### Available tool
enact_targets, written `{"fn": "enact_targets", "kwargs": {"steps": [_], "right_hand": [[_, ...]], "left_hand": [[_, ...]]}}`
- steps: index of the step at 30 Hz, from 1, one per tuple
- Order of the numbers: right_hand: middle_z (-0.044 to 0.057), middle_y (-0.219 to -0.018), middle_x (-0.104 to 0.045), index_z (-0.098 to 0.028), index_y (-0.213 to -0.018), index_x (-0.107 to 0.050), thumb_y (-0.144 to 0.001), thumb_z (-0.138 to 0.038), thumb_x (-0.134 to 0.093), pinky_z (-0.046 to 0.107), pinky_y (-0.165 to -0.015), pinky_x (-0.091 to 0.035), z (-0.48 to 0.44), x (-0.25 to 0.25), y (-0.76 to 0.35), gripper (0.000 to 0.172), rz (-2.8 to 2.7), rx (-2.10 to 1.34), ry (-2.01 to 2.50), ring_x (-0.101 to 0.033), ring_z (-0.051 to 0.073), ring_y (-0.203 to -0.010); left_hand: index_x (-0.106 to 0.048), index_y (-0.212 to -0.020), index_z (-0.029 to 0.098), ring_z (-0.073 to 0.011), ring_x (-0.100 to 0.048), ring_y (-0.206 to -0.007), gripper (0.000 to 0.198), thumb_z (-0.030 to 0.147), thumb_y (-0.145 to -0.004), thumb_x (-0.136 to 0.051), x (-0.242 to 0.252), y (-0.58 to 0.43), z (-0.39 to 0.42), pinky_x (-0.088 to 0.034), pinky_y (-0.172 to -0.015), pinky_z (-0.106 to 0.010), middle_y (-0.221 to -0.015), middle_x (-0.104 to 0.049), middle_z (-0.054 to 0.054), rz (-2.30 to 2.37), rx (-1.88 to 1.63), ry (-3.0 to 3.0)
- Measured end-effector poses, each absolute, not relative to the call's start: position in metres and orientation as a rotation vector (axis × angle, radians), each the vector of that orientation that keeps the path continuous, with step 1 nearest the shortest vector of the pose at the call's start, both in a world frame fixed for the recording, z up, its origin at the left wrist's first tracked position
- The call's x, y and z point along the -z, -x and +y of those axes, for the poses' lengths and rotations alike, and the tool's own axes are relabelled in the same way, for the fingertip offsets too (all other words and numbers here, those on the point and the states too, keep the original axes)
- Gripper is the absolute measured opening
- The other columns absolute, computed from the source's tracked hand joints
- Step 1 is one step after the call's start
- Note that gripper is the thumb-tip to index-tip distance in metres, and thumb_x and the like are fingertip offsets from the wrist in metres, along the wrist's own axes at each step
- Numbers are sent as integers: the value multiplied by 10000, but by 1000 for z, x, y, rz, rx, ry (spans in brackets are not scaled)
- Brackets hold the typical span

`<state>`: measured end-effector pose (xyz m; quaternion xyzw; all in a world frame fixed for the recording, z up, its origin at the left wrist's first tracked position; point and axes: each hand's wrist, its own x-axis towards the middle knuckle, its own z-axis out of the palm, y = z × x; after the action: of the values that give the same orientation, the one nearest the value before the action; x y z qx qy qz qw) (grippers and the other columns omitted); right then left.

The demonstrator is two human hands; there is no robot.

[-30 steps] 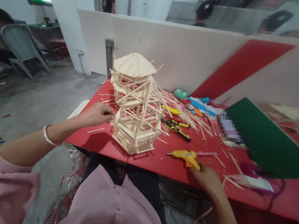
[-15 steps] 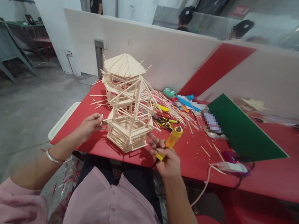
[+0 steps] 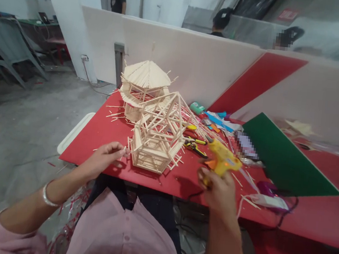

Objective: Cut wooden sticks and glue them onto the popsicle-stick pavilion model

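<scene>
My left hand [image 3: 111, 157] is closed in a pinch at the left side of an open stick-built house model [image 3: 151, 161]. A short pale wooden stick [image 3: 124, 149] shows at its fingertips; whether it touches the model I cannot tell. To the right of the model, my right hand [image 3: 219, 185] is wrapped round the handle of a yellow glue gun [image 3: 223, 156]. The gun is held above the red table, its nozzle pointing up and left, apart from the model. The model is a many-sided frame with bare rafters meeting at a peak.
Behind it stands a second stick model with a finished roof [image 3: 147, 75]. Loose sticks, yellow-and-black pliers [image 3: 196, 147], a green spool-like item [image 3: 197, 107] and a phone [image 3: 246, 145] lie on the red table [image 3: 87, 135]. A green board [image 3: 288, 162] leans at the right.
My right hand has drawn the glue gun away from the model to the right, and the gun now shows side-on. The near model has turned; my left hand remains at its left side.
</scene>
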<state>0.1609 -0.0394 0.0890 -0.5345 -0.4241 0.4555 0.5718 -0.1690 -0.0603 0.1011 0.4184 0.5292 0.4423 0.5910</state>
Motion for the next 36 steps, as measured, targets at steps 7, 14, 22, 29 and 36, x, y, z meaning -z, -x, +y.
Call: {"fn": "enact_targets", "kwargs": {"steps": [7, 14, 22, 29, 36], "right_hand": [[-17, -555, -587, -210, -749, -594, -698, -526, -750, 261, -429, -391, -104, -101, -148, 355, -1402, -701, 1501, -494, 136, -453], [1, -483, -539, -229, -656, -542, -809, -711, -577, 279, -479, -332, -89, -116, -87, 507, -1711, 60, 1659, -513, 168, -441], [49, -614, -606, -185, -663, -585, -914, -492, -544, 262, -524, -246, -76, -108, -68, 398, -1833, 681, 1731, -503, 147, -494], [48, -694, -614, -163, -706, -610, -893, -395, -579, 253, -534, -187, -74, -111, -62, 300, -1899, 680, 1771, -449, 122, -500], [45, -719, -609, -159, -707, -610, -868, -358, -628, 259, -545, -162, -72, -112, -62, 256, -1941, 602, 1830, -399, 106, -502]], "left_hand": [[-697, -789, 157, -66, -465, -449, 335, 454, -687, -811, -133, 187, -50, -353, -394, -181, -584, -592, 31, 1348, -907, -1159], [-729, -840, 154, -137, -661, -638, 202, 294, -706, -785, -134, 178, -34, -483, -462, -187, -687, -689, -18, 1239, -840, -1174], [-735, -773, 150, -88, -612, -550, 34, 133, -749, -719, -145, 184, -32, -468, -470, -166, -631, -685, 6, 1260, -671, -1218], [-749, -822, 130, -105, -616, -528, 69, 145, -787, -692, -144, 184, -25, -463, -441, -181, -598, -676, -5, 1269, -604, -1202], [-757, -815, 119, -103, -610, -513, 70, 137, -794, -693, -141, 185, -23, -470, -451, -190, -593, -673, -9, 1266, -623, -1199]]}}
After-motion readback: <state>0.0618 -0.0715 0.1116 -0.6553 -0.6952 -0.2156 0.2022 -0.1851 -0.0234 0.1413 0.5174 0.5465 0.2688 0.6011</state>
